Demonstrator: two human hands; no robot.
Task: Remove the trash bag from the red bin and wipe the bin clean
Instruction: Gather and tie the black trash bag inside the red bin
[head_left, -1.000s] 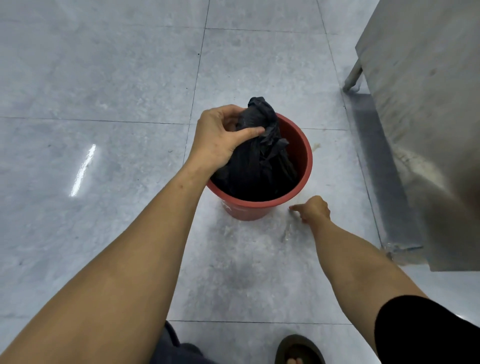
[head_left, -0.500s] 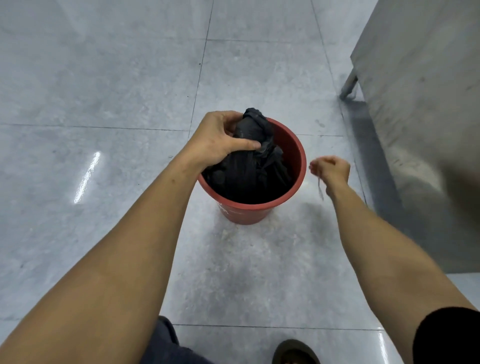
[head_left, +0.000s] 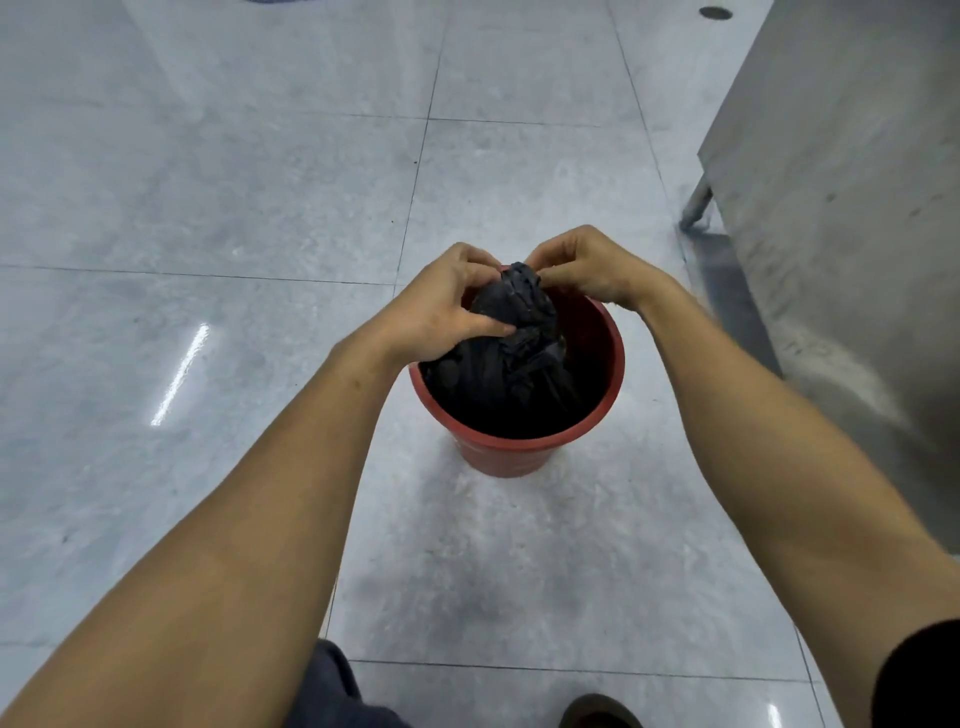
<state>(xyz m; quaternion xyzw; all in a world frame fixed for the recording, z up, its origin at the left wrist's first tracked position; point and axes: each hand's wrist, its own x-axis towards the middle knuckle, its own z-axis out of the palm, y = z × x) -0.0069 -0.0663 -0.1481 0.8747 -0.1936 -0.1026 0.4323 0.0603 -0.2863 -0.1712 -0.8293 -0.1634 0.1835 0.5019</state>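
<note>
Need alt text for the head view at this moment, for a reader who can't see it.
Both hands grip the gathered top of a black trash bag that sits in a red bin on a grey tiled floor: left hand around the neck, right hand pinching the tip. A metal cabinet stands to the right.

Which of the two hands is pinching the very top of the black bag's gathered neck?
The right hand: its fingertips pinch the topmost bunch of the black bag. The left hand wraps the neck lower down, on the bag's left side.
</note>
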